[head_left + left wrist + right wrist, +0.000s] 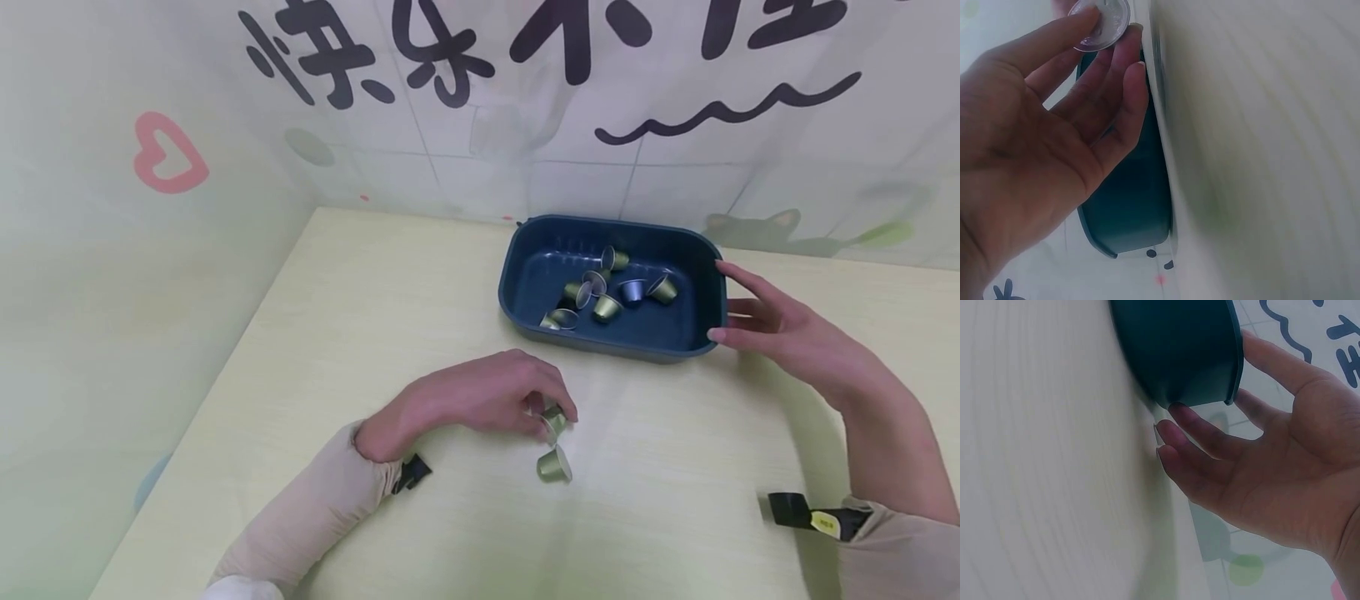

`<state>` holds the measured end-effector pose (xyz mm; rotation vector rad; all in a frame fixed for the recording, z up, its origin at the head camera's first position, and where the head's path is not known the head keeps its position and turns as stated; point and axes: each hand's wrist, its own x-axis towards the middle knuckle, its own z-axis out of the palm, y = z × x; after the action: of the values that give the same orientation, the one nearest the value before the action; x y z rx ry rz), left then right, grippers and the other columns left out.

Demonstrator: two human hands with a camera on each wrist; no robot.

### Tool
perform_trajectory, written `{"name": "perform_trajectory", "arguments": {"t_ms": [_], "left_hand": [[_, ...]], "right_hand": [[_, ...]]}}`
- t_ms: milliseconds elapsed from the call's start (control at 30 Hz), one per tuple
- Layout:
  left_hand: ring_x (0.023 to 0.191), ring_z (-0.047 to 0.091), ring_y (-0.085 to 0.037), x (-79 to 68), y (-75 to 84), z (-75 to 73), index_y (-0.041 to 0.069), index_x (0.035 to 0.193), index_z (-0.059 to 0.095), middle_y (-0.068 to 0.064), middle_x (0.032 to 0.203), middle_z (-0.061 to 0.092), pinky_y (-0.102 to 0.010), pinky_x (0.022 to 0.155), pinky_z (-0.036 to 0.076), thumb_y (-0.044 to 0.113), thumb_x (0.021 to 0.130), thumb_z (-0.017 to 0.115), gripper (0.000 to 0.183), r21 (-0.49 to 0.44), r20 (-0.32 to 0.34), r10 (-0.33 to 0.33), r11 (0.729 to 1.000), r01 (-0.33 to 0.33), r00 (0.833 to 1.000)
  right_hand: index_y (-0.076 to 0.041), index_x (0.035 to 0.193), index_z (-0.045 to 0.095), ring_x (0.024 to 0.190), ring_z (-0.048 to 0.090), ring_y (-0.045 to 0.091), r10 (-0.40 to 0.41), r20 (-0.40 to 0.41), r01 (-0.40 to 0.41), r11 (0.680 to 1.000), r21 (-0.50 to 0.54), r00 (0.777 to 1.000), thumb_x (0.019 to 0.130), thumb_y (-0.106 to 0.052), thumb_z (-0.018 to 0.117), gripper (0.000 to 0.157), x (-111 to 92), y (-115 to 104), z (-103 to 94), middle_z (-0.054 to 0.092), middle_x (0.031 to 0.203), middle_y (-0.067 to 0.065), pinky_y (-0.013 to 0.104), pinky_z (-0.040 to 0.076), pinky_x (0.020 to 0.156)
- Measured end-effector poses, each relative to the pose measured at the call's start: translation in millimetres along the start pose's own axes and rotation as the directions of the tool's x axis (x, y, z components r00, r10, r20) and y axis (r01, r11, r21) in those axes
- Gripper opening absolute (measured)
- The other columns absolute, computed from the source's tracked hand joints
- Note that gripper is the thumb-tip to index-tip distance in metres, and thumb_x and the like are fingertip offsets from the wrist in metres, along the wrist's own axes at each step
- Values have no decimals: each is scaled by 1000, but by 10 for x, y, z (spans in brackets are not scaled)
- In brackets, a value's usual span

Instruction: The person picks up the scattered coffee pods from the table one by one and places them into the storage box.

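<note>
In the head view my left hand (504, 392) pinches a green coffee capsule (556, 419) between thumb and fingers, low over the table. The left wrist view shows the pale round lid of this capsule (1102, 26) at the fingertips. Just below it a second green coffee capsule (553, 466) lies tipped on the table. My right hand (795, 329) touches the right end of a dark blue bin (637, 350), fingers spread along its rim and end wall. Inside lie several green capsules (607, 308) and a blue-purple one (632, 290).
The pale wooden table (360, 300) meets a printed wall covering (420, 179) along its back edge, close behind the bin. Another wall surface (112, 292) borders it on the left. Dark straps (795, 510) show at both sleeves.
</note>
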<state>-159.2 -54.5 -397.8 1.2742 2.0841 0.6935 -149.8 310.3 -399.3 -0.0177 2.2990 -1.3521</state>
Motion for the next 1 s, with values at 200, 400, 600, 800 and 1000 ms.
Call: {"name": "perform_trajectory", "arguments": {"t_ms": [200, 400, 600, 800, 1000], "left_hand": [[83, 60, 1, -8, -8, -17, 15, 116, 74, 12, 103, 67, -17, 78, 50, 11, 86, 79, 30, -13, -15, 13, 1000, -13, 1000], [82, 60, 1, -18, 6, -40, 14, 119, 72, 11, 104, 67, -15, 78, 49, 13, 89, 77, 31, 4, -28, 3, 1000, -3, 1000], [80, 61, 2, -23, 11, -50, 12, 120, 71, 9, 105, 67, -17, 78, 51, 13, 88, 77, 32, -12, -47, 16, 1000, -17, 999], [79, 61, 2, -34, 20, -74, 11, 120, 71, 7, 104, 67, -19, 76, 52, 11, 87, 78, 34, -22, -76, 27, 999, -29, 997], [79, 62, 2, -65, 55, -159, 9, 120, 71, 6, 104, 67, -18, 72, 52, 4, 87, 75, 34, -32, -109, 41, 998, -45, 993]], "right_hand": [[-55, 154, 4, 143, 25, 39, -8, 11, 8, 1000, 25, 1000, 98, -35, 64, 85, 5, -21, 2, 26, 157, 21, 62, 22, 105], [-54, 154, 3, 142, 26, 38, -15, 11, 15, 1000, 7, 1000, 99, -36, 63, 84, 20, -26, -2, 27, 157, 21, 56, 27, 104], [-57, 153, 4, 142, 27, 35, -7, 6, 7, 1000, 11, 1000, 97, -37, 64, 84, 0, -26, -14, 27, 158, 16, 56, 27, 104], [-56, 153, 4, 143, 23, 38, -6, 20, 5, 1000, 22, 1000, 98, -36, 65, 85, 0, -7, -21, 23, 159, 19, 61, 25, 105], [-54, 154, 3, 144, 23, 41, -10, 23, 10, 1000, 21, 1000, 98, -36, 65, 85, 2, -5, -14, 24, 158, 23, 65, 22, 105]]}}
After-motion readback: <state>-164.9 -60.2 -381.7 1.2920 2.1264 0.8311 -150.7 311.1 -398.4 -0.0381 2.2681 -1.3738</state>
